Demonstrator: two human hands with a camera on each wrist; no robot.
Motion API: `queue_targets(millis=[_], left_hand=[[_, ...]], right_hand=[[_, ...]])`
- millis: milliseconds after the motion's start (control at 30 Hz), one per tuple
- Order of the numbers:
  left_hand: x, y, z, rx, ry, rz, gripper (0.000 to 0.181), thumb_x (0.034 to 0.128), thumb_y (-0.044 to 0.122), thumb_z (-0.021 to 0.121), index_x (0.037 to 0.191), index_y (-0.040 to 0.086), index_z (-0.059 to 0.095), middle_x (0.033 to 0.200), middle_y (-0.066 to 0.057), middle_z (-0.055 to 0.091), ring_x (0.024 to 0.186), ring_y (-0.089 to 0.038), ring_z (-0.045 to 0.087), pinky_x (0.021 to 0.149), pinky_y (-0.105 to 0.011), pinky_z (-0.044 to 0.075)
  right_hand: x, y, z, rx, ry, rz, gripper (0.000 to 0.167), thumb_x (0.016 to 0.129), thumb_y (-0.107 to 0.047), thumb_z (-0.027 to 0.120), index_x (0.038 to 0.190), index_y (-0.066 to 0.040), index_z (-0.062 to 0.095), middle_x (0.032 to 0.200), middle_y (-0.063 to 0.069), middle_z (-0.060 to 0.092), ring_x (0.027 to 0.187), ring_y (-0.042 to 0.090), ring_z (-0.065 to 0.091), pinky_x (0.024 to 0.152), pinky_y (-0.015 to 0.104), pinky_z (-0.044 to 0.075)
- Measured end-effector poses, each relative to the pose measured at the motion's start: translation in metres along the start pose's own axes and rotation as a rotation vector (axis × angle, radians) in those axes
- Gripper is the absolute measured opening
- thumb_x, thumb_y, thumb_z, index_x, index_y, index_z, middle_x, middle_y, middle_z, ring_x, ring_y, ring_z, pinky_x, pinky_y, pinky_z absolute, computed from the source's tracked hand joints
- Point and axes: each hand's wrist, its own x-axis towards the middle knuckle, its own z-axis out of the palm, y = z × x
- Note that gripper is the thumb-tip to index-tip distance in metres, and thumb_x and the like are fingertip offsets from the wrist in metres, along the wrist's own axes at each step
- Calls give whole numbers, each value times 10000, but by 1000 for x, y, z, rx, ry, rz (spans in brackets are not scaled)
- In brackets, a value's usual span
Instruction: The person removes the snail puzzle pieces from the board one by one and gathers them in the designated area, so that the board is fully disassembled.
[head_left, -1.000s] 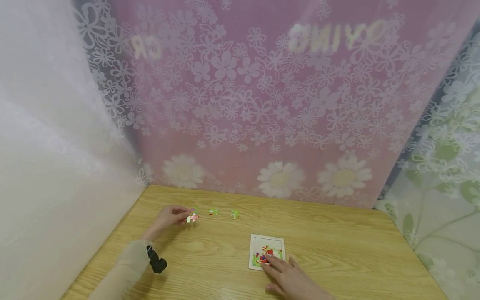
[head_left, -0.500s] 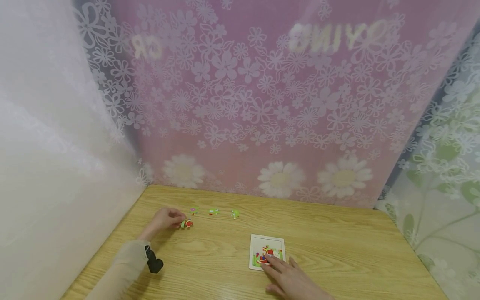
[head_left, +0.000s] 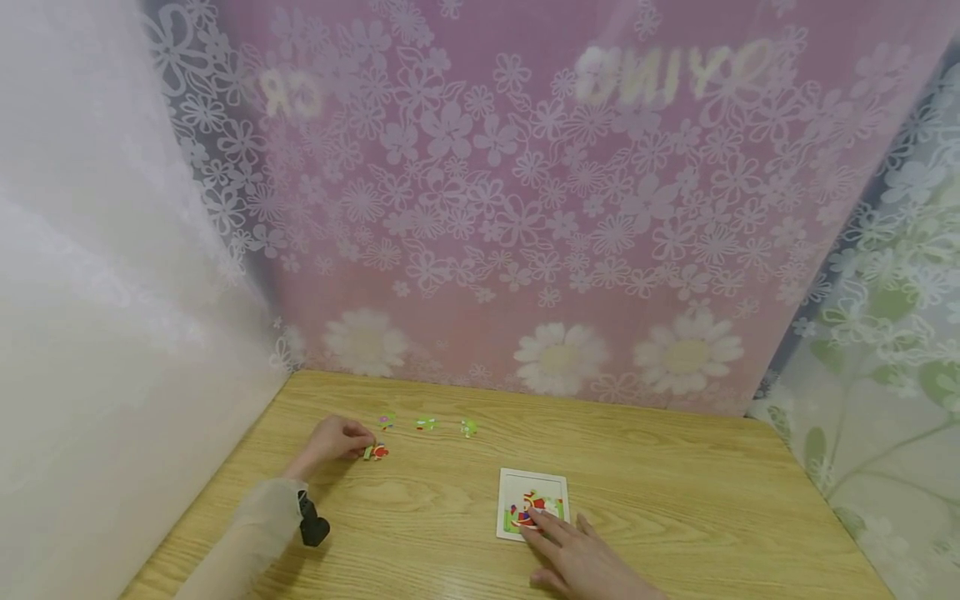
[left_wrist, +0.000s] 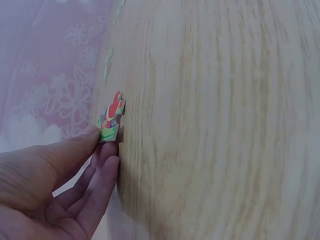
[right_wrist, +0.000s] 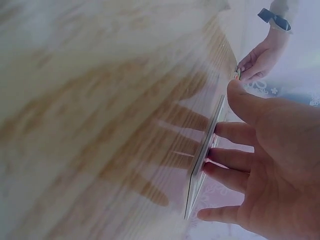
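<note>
Between thumb and fingers, my left hand (head_left: 335, 439) pinches a jigsaw puzzle piece (head_left: 378, 452) at the table's left. In the left wrist view this puzzle piece (left_wrist: 111, 120) shows red, green and blue printing. My right hand (head_left: 583, 552) rests its fingertips on the white puzzle board (head_left: 515, 483), fingers extended. Joined red and green pieces (head_left: 537, 502) fill the lower part of the board, partly hidden by those fingers. Edge-on in the right wrist view, the puzzle board (right_wrist: 204, 150) lies flat under the fingertips.
Three loose puzzle pieces lie in a row towards the back: one with purple (head_left: 386, 421), a green and white one (head_left: 426, 424) and a green one (head_left: 468, 428). Flowered curtains (head_left: 517, 208) enclose the wooden table (head_left: 675, 475) at the back and sides.
The left hand has drawn its puzzle piece slightly left and nearer, away from the piece with purple, and the piece's printed red side has turned into view. The right hand stays put.
</note>
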Motion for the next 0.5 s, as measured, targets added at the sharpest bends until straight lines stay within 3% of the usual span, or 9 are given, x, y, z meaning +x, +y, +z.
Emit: queue_targets(millis=[300, 500], left_hand=[[-2, 6, 1, 117, 19, 83, 149, 874, 147, 811, 960, 30, 779, 859, -48, 742, 763, -157, 670, 673, -325, 573], [0, 6, 3, 120, 29, 80, 95, 857, 98, 815, 928, 42, 785, 841, -25, 740, 710, -116, 635, 625, -280, 547]], right_hand=[[0, 0, -1, -4, -9, -1, 647, 1032, -531, 475, 1473, -60, 530, 1510, 182, 489, 1348, 350, 512, 940, 708, 459], [0, 0, -1, 11, -11, -3, 638, 1035, -528, 472, 1474, -69, 532, 1516, 180, 482, 1345, 352, 516, 937, 715, 454]])
